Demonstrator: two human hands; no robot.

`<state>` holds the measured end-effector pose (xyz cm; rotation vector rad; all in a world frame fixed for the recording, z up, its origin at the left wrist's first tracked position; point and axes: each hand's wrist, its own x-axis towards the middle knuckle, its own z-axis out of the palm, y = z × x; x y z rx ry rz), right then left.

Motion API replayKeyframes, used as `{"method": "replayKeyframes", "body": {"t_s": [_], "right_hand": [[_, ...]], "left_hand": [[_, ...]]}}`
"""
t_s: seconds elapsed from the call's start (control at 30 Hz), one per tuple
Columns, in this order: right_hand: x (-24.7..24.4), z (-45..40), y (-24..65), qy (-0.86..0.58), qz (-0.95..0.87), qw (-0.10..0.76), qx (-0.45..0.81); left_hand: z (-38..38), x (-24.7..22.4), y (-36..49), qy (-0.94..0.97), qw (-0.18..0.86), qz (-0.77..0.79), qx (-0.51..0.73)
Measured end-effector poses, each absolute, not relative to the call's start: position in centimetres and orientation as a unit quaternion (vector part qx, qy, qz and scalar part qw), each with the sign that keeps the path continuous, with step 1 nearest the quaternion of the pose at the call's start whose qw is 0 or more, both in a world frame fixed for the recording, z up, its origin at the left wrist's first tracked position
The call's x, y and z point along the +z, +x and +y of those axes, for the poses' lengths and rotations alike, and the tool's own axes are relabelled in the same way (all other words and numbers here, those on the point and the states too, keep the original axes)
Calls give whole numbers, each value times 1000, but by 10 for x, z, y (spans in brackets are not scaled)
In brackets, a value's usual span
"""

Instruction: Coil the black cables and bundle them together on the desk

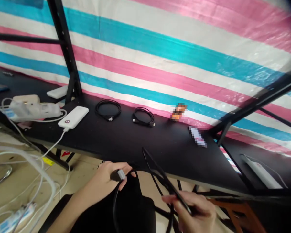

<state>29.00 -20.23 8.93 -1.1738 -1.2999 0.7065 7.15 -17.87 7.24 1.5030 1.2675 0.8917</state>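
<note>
A black cable (158, 176) runs in loops between my hands, in front of the dark table's edge. My left hand (116, 174) is closed on it near a plug with a grey metal end (121, 174). Lower right, my right hand (192, 208) pinches several strands of the same cable, slightly blurred. On the table beyond lie two coiled black cables, a larger one (108, 119) at the left and a smaller one (143, 123) with its connectors showing.
A white power bank (74, 117) with a white cable plugged in lies on the black table (116, 142). Power strips and white cables crowd the left. Two blurred-out small items stand and lie right of the coils. Black metal posts flank the table.
</note>
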Motion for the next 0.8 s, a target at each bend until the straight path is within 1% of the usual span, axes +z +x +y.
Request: {"method": "replayKeyframes", "body": {"t_s": [0.07,0.1,0.27,0.33,0.43,0.57,0.67,0.8], "right_hand": [[84,-205,293,-535,-510,601,304],[82,-207,294,-543,-495,605,308],[78,-206,293,-517,-451,634,357],[80,-204,295,-500,-424,654,379],[86,-205,304,-481,-373,693,386],[94,-213,323,-450,-332,728,397],[97,-219,337,-429,-312,759,378],[98,-222,354,-386,-265,800,376]], "left_hand": [[-184,77,71,601,508,495,369],[-187,80,71,593,509,491,384],[-204,88,69,548,415,525,502],[-209,86,65,509,405,533,542],[-213,80,56,393,410,536,625],[-211,76,43,258,348,513,741],[-209,79,39,226,327,487,778],[-210,86,34,210,306,479,795]]}}
